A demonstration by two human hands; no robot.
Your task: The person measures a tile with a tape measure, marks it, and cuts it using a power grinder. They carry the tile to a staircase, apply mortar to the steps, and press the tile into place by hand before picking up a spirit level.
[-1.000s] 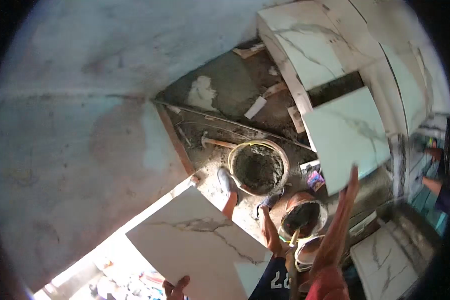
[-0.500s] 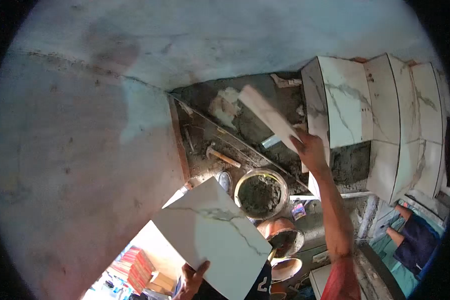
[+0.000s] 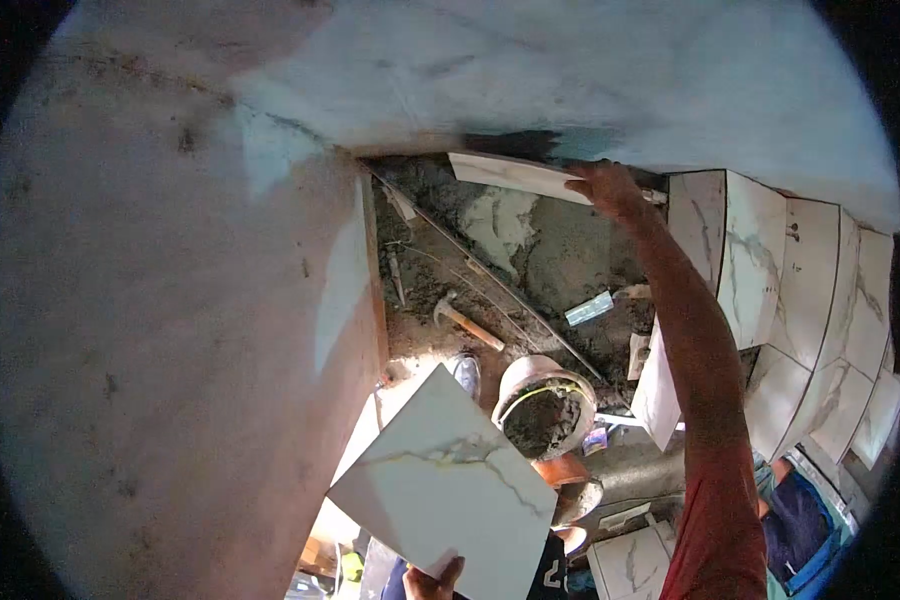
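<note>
My left hand (image 3: 432, 580) grips the near corner of a square white marble-pattern tile (image 3: 445, 485) at the bottom of the view. My right hand (image 3: 605, 188), arm stretched far forward, holds a second tile (image 3: 510, 176) seen nearly edge-on, up against the plastered wall over the wet mortar bed (image 3: 545, 250).
A bucket of mortar (image 3: 540, 405) stands below my arm, with more bowls (image 3: 570, 495) near it. A hammer (image 3: 467, 322) and a string line lie on the mortar. Tiled steps (image 3: 800, 290) run along the right. A tile (image 3: 630, 565) lies on the floor, and a person's leg (image 3: 795, 505) shows at lower right.
My right arm has reached further forward, carrying its tile up to the wall. The tile in my left hand has dropped a little lower in view. The camera has tilted.
</note>
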